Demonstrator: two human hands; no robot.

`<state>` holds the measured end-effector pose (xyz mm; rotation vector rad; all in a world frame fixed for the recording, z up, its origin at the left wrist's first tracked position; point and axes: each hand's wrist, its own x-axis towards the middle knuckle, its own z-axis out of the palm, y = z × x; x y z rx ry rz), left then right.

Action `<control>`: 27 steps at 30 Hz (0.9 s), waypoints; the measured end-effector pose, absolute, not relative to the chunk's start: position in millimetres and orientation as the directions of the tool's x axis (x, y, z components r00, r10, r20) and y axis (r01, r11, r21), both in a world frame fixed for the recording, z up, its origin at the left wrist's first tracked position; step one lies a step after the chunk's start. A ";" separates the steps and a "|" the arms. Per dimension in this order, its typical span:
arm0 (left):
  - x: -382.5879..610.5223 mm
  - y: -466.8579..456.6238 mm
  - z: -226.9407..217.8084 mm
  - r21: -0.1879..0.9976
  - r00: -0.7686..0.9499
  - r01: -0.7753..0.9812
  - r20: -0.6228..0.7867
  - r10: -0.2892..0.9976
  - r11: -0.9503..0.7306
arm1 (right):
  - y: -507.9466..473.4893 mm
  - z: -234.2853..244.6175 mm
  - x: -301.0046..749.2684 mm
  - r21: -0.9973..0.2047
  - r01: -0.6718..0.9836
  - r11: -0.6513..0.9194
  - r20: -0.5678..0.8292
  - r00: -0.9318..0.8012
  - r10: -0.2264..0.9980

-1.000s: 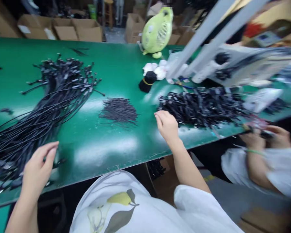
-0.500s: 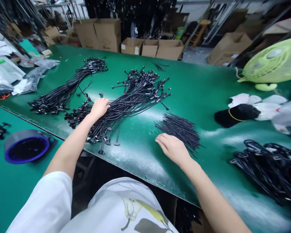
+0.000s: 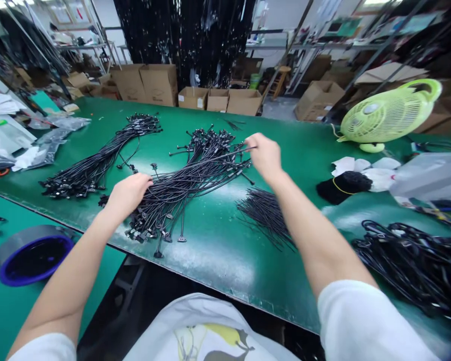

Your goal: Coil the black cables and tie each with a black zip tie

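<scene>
Over a pile of black cables (image 3: 195, 170) with small connectors at both ends, my two hands hold one cable drawn out lengthwise. My left hand (image 3: 130, 194) is closed in a pinch near its left end, above the connectors. At the far right side of the pile, my right hand (image 3: 266, 154) pinches the other end; its connector is hidden by the fingers. A second bundle of black cables (image 3: 105, 153) lies to the left. Below my right forearm, which partly covers it, is a heap of thin black strips (image 3: 263, 213).
The green table (image 3: 206, 260) also bears a green fan (image 3: 385, 118), a black bundle with a yellow band (image 3: 342, 186) and coiled black cables (image 3: 406, 260) at the right. A tape roll (image 3: 35, 255) lies at the lower left. Cardboard boxes (image 3: 160, 82) stand beyond the far edge.
My right hand has moved from the thin strips up to the cable pile's far end and now holds a cable end. My left hand has shifted slightly left and down. The view has tilted up.
</scene>
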<state>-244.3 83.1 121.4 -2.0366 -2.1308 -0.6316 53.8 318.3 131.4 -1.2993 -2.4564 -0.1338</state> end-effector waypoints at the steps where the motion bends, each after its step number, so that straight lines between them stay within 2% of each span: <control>1: -254.9 81.9 120.5 0.320 -0.156 0.946 0.298 0.942 0.055 | 322.8 138.2 70.0 -0.068 0.838 0.541 0.348 -0.489 0.800; 3: -266.0 80.9 115.5 0.647 -0.235 0.755 0.117 0.965 0.105 | 320.7 145.3 98.1 0.016 0.862 0.507 0.287 -0.489 0.824; 5: -261.2 82.1 109.0 0.933 -0.210 0.346 -0.025 0.977 0.099 | 307.2 144.7 117.2 0.118 0.858 0.500 0.239 -0.513 0.824; 6: -253.6 83.7 105.9 0.990 -0.180 0.118 -0.056 0.982 0.078 | 298.5 142.8 123.4 0.148 0.860 0.488 0.244 -0.510 0.825; 7: -243.7 86.0 103.4 0.996 -0.152 -0.077 -0.066 0.986 0.055 | 289.8 140.7 127.8 0.148 0.868 0.473 0.267 -0.496 0.826; 9: -220.8 91.4 100.4 0.948 -0.102 -0.316 -0.076 0.992 0.040 | 276.1 138.2 132.6 0.050 0.890 0.452 0.312 -0.444 0.840; 13: -189.2 94.7 106.0 0.887 -0.040 -0.457 -0.092 0.995 0.063 | 270.3 145.1 138.3 -0.374 0.802 0.466 0.299 -0.371 0.879; 15: -190.0 89.5 114.2 0.861 -0.076 -0.504 -0.116 0.990 0.062 | 274.5 150.9 145.9 -0.474 0.751 0.460 0.312 -0.345 0.885; 17: -201.1 80.3 122.4 0.830 -0.158 -0.557 -0.149 0.976 0.037 | 279.0 153.3 158.1 -0.508 0.735 0.449 0.316 -0.326 0.891; 19: -216.5 69.5 125.8 0.840 -0.253 -0.543 -0.146 0.956 -0.015 | 281.1 149.6 172.7 -0.549 0.714 0.435 0.275 -0.337 0.901; 20: -223.6 64.4 124.5 0.878 -0.290 -0.478 -0.122 0.949 -0.033 | 280.9 145.7 179.8 -0.567 0.702 0.431 0.261 -0.343 0.902; 21: -229.4 60.1 121.2 0.933 -0.314 -0.357 -0.087 0.946 -0.033 | 279.8 141.1 186.1 -0.577 0.690 0.437 0.268 -0.345 0.899; 23: -236.1 54.6 109.7 0.998 -0.322 0.060 0.000 0.947 0.020 | 275.6 133.3 195.7 -0.554 0.673 0.491 0.374 -0.326 0.868; 25: -236.5 52.8 96.3 0.863 -0.283 0.499 0.074 0.956 0.081 | 271.6 132.6 201.5 -0.472 0.666 0.578 0.545 -0.295 0.785; 27: -232.5 51.8 86.9 0.699 -0.233 0.709 0.107 0.966 0.094 | 271.7 140.6 204.9 -0.345 0.706 0.619 0.672 -0.275 0.688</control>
